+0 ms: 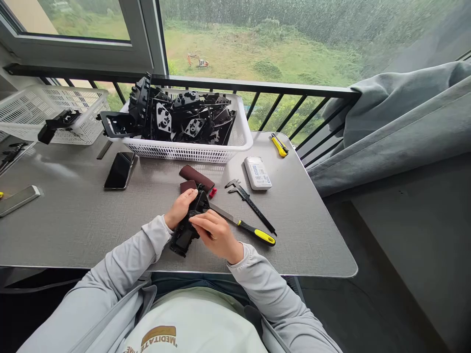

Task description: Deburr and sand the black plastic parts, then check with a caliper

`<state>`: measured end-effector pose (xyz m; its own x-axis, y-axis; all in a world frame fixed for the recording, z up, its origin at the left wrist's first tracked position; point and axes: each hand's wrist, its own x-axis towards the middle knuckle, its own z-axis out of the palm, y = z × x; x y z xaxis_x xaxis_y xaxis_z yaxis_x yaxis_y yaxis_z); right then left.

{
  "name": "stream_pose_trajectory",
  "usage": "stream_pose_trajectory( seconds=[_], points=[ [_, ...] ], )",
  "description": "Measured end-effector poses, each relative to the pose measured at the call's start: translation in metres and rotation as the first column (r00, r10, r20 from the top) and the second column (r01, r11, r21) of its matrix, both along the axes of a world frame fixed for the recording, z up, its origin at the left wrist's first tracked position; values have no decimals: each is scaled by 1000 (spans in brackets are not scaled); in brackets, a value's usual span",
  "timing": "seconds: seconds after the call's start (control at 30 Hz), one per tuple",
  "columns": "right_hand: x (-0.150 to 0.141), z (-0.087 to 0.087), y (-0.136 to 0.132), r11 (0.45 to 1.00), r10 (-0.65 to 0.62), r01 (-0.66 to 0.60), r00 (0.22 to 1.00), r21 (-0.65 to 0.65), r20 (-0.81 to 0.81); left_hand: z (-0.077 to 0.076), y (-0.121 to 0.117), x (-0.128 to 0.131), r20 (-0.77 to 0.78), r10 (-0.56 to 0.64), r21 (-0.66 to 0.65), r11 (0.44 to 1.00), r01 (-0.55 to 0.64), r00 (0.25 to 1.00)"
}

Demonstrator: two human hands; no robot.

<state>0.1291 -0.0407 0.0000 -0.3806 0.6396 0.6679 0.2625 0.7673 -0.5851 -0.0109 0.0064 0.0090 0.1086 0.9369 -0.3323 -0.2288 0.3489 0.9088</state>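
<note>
My left hand (pixel 180 210) is closed around the upper left side of a black moulded plastic part (pixel 182 239), which is tilted above the table near its front edge. My right hand (pixel 216 234) is at the part's right side with thumb and fingers pinched together against it. Whatever sits between those fingertips is too small and dark to make out. Just beyond the part lie a dark red sandpaper-like roll (pixel 197 177) and a small red piece (pixel 212 192). A file with a black and yellow handle (pixel 257 232) points toward my right hand, its blade partly hidden.
A white basket (pixel 184 153) heaped with black plastic parts stands at the back. Another white basket (pixel 86 105) is at the left. A phone (pixel 119 170), calipers (pixel 253 206), a white box (pixel 257 173) and a yellow utility knife (pixel 280 145) lie on the grey table (pixel 316 235).
</note>
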Motion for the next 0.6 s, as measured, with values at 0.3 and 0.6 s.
stream_pose_trajectory(
  seconds=[0.3, 0.6],
  points=[
    [0, 0, -1, 998, 51, -49, 997, 50, -53, -3, 3, -4, 48, 69, 24, 997, -70, 996],
    [-11, -2, -13, 981, 164, -164, 986, 107, 8, -10, 9, -13, 93, 254, 58, 964, -260, 963]
  ],
)
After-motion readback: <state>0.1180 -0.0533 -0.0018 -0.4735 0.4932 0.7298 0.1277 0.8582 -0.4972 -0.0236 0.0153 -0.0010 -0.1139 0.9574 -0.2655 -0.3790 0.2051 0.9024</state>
